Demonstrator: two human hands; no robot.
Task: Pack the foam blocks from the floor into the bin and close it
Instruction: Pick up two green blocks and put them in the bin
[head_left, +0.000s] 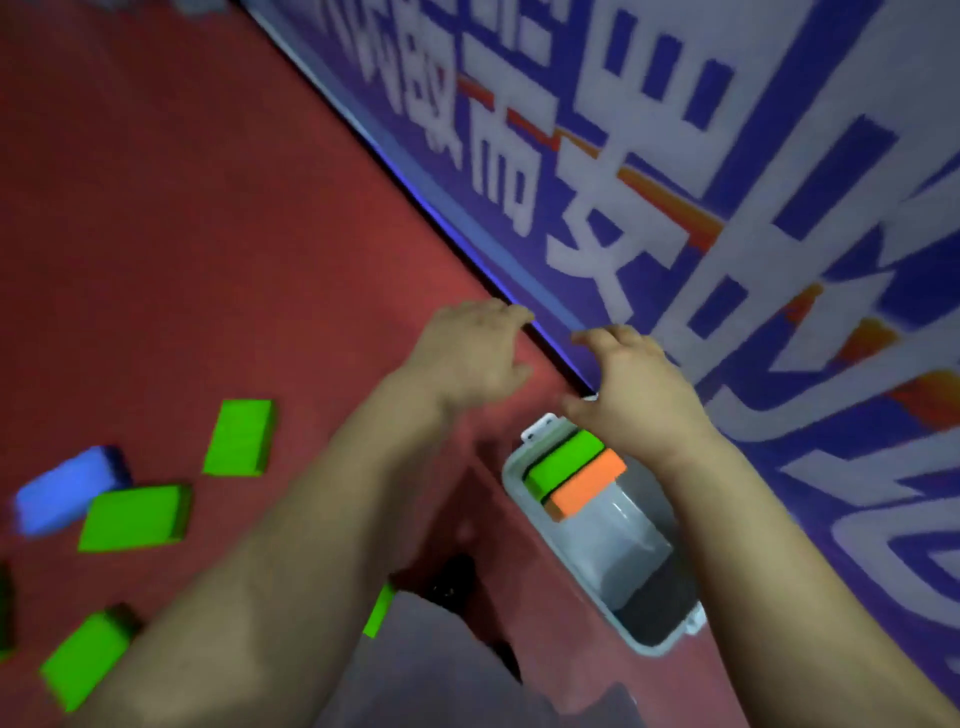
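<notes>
Our left hand (470, 358) and right hand (631, 387) hover side by side above the far end of the bin, fingers loosely bent, grasping nothing. Behind them a blue-and-white printed banner (727, 208) meets the red floor (208, 234) along a diagonal edge, and the clear plastic bin (519, 467) lies just beside that edge, its lid off and its mouth open toward us. Inside, at the far end, a green foam block (563, 460) and an orange foam block (587, 488) lie side by side, touching; the near part of the bin shows only its clear floor. Well to the left, on open red floor, four green foam blocks (239, 436) and one blue foam block (65, 493) lie scattered, with another green sliver (379, 608) showing beneath our left forearm. The picture is motion-blurred.
</notes>
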